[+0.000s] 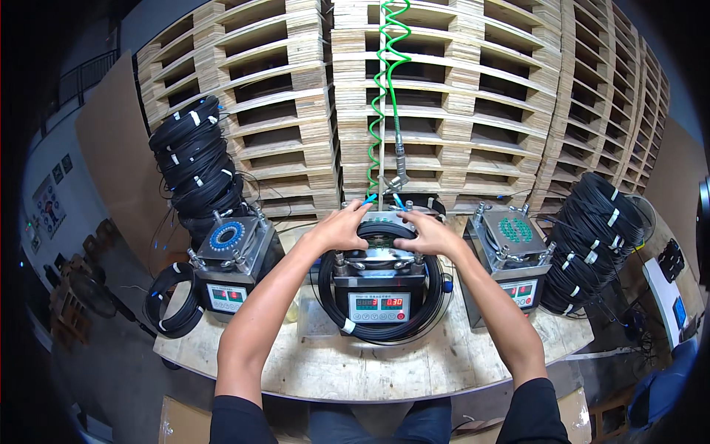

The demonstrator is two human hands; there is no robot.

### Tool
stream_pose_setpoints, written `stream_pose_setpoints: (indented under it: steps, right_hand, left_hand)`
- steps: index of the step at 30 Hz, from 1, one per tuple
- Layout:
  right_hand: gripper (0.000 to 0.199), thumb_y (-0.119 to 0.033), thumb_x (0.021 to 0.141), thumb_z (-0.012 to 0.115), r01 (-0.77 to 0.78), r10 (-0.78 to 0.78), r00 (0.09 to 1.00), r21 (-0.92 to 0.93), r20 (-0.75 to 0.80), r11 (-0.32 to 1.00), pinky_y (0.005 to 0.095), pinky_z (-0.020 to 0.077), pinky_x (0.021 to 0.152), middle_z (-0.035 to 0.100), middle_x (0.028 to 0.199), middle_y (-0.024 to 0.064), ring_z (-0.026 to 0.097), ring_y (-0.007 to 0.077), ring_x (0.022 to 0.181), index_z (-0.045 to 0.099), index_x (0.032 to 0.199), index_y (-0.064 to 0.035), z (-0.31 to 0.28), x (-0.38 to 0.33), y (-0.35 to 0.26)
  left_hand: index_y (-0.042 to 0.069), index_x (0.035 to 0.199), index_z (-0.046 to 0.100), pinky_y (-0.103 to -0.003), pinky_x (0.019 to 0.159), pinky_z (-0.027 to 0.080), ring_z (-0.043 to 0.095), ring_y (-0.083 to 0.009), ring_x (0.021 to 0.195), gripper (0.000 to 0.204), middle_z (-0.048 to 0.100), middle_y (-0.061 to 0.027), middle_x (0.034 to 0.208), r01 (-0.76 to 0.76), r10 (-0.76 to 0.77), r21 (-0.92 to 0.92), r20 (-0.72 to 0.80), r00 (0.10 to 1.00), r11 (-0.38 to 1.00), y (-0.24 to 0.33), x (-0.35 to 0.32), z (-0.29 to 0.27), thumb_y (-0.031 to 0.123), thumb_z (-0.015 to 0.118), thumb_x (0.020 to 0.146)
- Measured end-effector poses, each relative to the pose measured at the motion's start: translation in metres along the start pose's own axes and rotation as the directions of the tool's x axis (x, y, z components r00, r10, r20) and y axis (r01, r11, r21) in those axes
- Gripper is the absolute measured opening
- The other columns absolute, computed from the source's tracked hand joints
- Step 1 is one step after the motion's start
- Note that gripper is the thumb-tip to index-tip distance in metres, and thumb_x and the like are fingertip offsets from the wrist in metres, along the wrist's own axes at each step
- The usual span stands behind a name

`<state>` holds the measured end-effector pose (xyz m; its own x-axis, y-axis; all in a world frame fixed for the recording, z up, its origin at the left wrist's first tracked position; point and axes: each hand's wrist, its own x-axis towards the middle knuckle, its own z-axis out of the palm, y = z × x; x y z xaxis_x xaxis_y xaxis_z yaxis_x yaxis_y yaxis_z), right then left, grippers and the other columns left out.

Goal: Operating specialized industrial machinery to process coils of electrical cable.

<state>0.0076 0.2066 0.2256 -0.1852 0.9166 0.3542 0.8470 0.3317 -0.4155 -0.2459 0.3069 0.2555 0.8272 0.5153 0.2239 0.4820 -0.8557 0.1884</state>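
Note:
A polishing-type bench machine (pixel 379 277) with a red and green digital display stands in the middle. A black cable coil (pixel 325 292) hangs around its front, with a white tie at the lower left. Across the machine's top, a dark cable arc (pixel 381 231) runs between my hands. My left hand (pixel 342 229) curls around the coil's left side, thumb inward. Mirroring it, my right hand (pixel 429 234) curls around the right side. Blue-tipped cable ends (pixel 370 199) show beside the fingertips; whether fingers pinch them is unclear. My hands partly cover the metal top plate.
Similar machines stand left (pixel 229 251) and right (pixel 514 251). Tall stacks of black coils rise at left (pixel 196 163) and right (pixel 595 237); a loose coil (pixel 174 300) lies by the left machine. A green spiral air hose (pixel 381 89) hangs before wooden pallets (pixel 444 96).

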Motion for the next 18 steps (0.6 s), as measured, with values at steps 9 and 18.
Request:
stream_pose_setpoints:
  steps: [9, 18]
  right_hand:
    - [0.061, -0.019, 0.076, 0.078, -0.261, 0.233, 0.959, -0.188, -0.161, 0.947, 0.0499, 0.055, 0.095, 0.065, 0.128, 0.0181, 0.066, 0.0393, 0.114, 0.06, 0.132, -0.0041, 0.022, -0.01, -0.028]
    - [0.039, -0.015, 0.078, 0.075, -0.22, 0.125, 0.954, -0.352, -0.272, 0.91, 0.0532, 0.0565, 0.078, 0.07, 0.104, 0.0175, 0.07, 0.0398, 0.095, 0.063, 0.113, -0.0042, 0.047, -0.014, -0.018]
  left_hand:
    - [0.007, 0.151, 0.04, -0.056, 0.099, 0.049, 0.066, -0.0433, 0.109, 0.092, 0.055, -0.019, 0.137, 0.135, -0.114, 0.195, -0.115, 0.987, 0.971, 0.006, -0.009, 0.018, 0.028, 0.084, 0.073]
    - [-0.006, 0.125, 0.048, -0.058, 0.088, 0.052, 0.07, -0.0425, 0.1, 0.06, 0.071, -0.0234, 0.103, 0.12, -0.099, 0.245, -0.096, 0.99, 0.962, 0.007, -0.009, 0.031, 0.022, 0.08, 0.083]
